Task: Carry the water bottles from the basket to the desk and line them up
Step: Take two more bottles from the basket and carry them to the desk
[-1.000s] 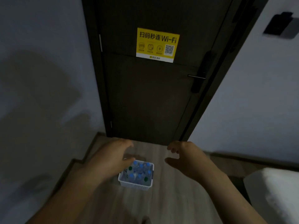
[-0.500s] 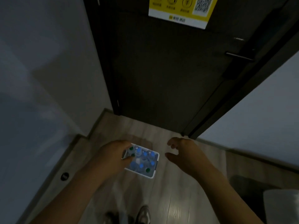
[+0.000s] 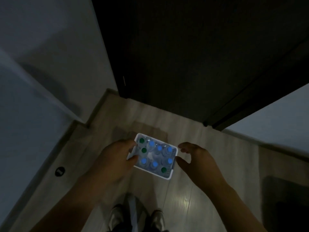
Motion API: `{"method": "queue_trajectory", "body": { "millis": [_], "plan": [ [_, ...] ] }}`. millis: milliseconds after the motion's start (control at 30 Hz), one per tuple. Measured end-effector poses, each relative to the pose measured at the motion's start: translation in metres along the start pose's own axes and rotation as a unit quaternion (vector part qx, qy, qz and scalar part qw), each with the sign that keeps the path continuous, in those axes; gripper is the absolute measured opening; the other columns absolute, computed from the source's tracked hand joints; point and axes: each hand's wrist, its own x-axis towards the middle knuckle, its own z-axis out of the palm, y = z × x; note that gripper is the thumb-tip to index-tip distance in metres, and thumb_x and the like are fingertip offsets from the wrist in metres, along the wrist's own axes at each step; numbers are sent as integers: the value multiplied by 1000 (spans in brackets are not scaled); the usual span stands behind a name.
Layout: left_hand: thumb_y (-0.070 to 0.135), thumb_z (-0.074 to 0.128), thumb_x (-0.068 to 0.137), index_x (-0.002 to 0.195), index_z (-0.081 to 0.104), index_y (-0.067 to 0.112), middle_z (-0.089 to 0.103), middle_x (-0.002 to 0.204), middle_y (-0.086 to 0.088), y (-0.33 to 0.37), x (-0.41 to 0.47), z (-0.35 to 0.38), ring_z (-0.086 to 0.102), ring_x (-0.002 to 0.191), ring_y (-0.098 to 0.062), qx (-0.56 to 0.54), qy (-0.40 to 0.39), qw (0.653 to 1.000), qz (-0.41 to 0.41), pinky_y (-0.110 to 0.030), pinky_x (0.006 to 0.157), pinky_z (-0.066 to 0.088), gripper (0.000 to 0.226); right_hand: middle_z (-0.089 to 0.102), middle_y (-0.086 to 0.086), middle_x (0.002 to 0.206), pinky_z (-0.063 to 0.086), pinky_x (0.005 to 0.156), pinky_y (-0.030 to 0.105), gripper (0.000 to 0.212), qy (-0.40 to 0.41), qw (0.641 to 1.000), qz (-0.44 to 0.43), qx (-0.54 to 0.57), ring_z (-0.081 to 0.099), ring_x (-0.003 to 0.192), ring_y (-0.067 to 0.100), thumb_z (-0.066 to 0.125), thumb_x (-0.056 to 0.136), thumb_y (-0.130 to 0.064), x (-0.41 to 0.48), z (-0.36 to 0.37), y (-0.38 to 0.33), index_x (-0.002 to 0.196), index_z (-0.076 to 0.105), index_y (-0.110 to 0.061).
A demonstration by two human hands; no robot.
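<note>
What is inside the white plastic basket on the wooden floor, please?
Clear water bottles standing upright, seen from above: six blue caps, three green caps. The left hand covers the white plastic basket's left rim, so anything beneath it is hidden.

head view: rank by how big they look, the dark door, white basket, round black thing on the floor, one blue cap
1. dark door
2. white basket
3. round black floor fitting
4. blue cap, only a little smaller than the fitting. It sits above the floor, nearer the camera, so their true sizes are unsure.
</note>
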Motion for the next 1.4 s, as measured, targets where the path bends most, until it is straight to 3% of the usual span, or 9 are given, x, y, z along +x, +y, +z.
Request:
{"method": "queue_trajectory", "body": {
  "millis": [133, 267, 433, 633, 833, 1000, 1133, 1233, 1400],
  "plan": [
    [30, 59, 89, 123, 57, 15, 63, 119, -3, -54, 41, 57, 58, 108, -19, 16, 6, 1000, -10, -24, 88, 43, 37, 64, -5, 116, 39, 70, 2, 37, 15, 999, -9, 27, 58, 100, 5, 64, 88, -31, 52, 74, 32, 123, 57, -22],
    [29, 57, 90, 123, 56, 13, 63, 118, -6, -106, 81, 120, 57, 109, -22, 29, 4, 999, -21, -32, 92, 43, 36, 66, 1, 112, 51, 88, 27, 35, 28, 996, -12, 78, 62, 99, 12, 68, 86, -25, 97, 146, 64, 119, 61, -15],
    [27, 59, 90, 118, 58, 17, 63, 116, -2, -169, 134, 198, 58, 103, -17, 13, 3, 1000, -13, -29, 91, 45, 29, 60, -10, 98, 36, 74, -3, 29, 50, 993, -52, 89, 57, 89, 1, 68, 86, -19, 150, 232, 104, 115, 64, -13],
    [28, 59, 91, 123, 54, 17, 62, 118, -2, -226, 186, 261, 61, 103, -18, 16, 10, 1000, 24, -33, 89, 52, 35, 54, -17, 103, 32, 70, -4, 30, 91, 989, -104, 49, 48, 91, -4, 65, 88, -24, 201, 306, 142, 118, 60, -22],
    [26, 62, 89, 114, 60, 9, 65, 106, -7, -246, 217, 283, 60, 98, -22, 22, 79, 995, 56, -29, 82, 47, 31, 56, -17, 101, 38, 60, -1, 30, 126, 983, -129, 45, 55, 81, -6, 63, 89, -29, 225, 336, 160, 119, 56, -28],
    [22, 63, 88, 109, 62, 9, 67, 97, -6, -259, 229, 293, 62, 87, -18, -23, 128, 988, 78, -30, 78, 52, 24, 58, -18, 107, 37, 69, -4, 32, 141, 975, -164, 43, 50, 93, -7, 64, 88, -32, 233, 353, 170, 120, 58, -27],
    [23, 63, 88, 113, 60, 13, 60, 100, 3, -265, 238, 299, 58, 92, -11, -39, 146, 985, 78, -24, 80, 47, 27, 62, -10, 113, 43, 81, 10, 34, 113, 976, -183, 30, 55, 100, 1, 64, 87, -29, 241, 367, 174, 120, 59, -21],
    [22, 63, 87, 112, 60, 13, 61, 103, 3, -271, 239, 300, 59, 95, -10, -60, 150, 984, 77, -20, 79, 47, 27, 59, -10, 109, 43, 77, 8, 37, 100, 978, -178, 38, 54, 97, 1, 64, 87, -28, 248, 373, 173, 123, 57, -20],
    [21, 65, 86, 110, 62, 14, 62, 98, 4, -283, 235, 305, 59, 89, -8, -93, 155, 982, 57, -23, 80, 51, 25, 60, -6, 114, 49, 92, 23, 45, 77, 980, -172, 67, 58, 101, 7, 67, 85, -28, 256, 383, 161, 127, 55, -18]
  ]
}}
